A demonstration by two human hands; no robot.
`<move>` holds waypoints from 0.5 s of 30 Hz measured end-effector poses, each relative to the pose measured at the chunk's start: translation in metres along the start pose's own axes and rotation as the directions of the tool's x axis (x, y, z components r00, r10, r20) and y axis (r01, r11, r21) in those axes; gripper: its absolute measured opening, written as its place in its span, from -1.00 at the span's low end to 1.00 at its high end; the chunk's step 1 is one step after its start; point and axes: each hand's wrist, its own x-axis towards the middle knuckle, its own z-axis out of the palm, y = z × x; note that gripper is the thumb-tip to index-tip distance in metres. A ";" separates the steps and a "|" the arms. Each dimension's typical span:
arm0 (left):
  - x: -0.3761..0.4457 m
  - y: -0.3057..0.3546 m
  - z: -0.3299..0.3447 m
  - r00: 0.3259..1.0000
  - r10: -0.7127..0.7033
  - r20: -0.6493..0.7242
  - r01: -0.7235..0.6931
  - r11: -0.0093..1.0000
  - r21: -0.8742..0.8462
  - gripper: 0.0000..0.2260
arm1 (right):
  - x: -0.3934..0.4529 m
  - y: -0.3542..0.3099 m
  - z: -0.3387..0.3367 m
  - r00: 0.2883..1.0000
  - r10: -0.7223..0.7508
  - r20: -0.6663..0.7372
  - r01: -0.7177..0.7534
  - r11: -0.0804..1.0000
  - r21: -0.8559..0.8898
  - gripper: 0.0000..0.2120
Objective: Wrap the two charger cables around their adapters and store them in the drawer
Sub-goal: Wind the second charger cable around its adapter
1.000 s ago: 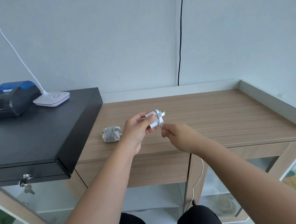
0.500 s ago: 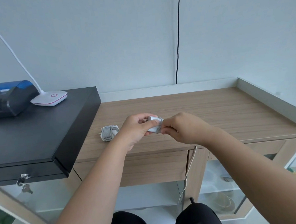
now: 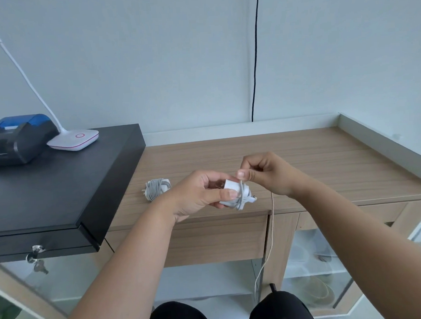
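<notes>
My left hand (image 3: 196, 196) grips a white charger adapter (image 3: 235, 194) above the front of the wooden counter (image 3: 302, 159), with a few turns of its white cable around it. My right hand (image 3: 266, 173) pinches that cable (image 3: 271, 229) just up and right of the adapter; the loose length hangs down past the counter edge toward my lap. A second adapter (image 3: 156, 188), fully wrapped in its grey-white cable, lies on the counter to the left of my left hand. The wooden drawer (image 3: 218, 239) under the counter front is closed.
A black cash drawer box (image 3: 60, 191) with keys (image 3: 36, 258) in its lock sits at the left, carrying a blue-black receipt printer (image 3: 15, 140) and a white lamp base (image 3: 74, 139). A black cord (image 3: 255, 59) runs down the wall. Glass-fronted shelves stand below.
My right hand has lifted up and to the right, pulling the cable over the adapter for another turn. The left hand has kept hold of the adapter.
</notes>
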 end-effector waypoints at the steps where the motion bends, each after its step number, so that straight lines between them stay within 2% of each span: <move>1: -0.001 0.000 0.002 1.000 0.024 -0.005 -0.024 1.000 -0.019 -0.77 | -0.001 0.001 0.002 1.000 0.018 -0.003 -0.017 0.997 0.069 -0.70; 5: 0.000 -0.010 0.007 0.991 0.107 -0.078 -0.115 0.988 -0.108 -0.70 | -0.008 0.007 0.015 0.996 0.087 -0.035 -0.074 0.955 0.289 -0.65; 8: 0.000 -0.022 0.015 0.982 0.117 -0.149 -0.141 0.975 -0.169 -0.67 | -0.012 0.014 0.022 0.986 0.166 0.018 -0.156 0.878 0.453 -0.64; 10: -0.001 -0.028 0.018 0.975 0.136 -0.178 -0.173 0.963 -0.208 -0.68 | -0.014 0.020 0.026 0.975 0.215 0.059 -0.215 0.838 0.503 -0.63; 12: -0.002 -0.030 0.018 0.970 0.155 -0.190 -0.202 0.944 -0.262 -0.61 | -0.018 0.025 0.031 0.966 0.246 0.074 -0.247 0.815 0.524 -0.63; 15: -0.001 -0.031 0.018 0.967 0.158 -0.199 -0.216 0.923 -0.320 -0.52 | -0.023 0.029 0.038 0.961 0.276 0.035 -0.246 0.785 0.568 -0.61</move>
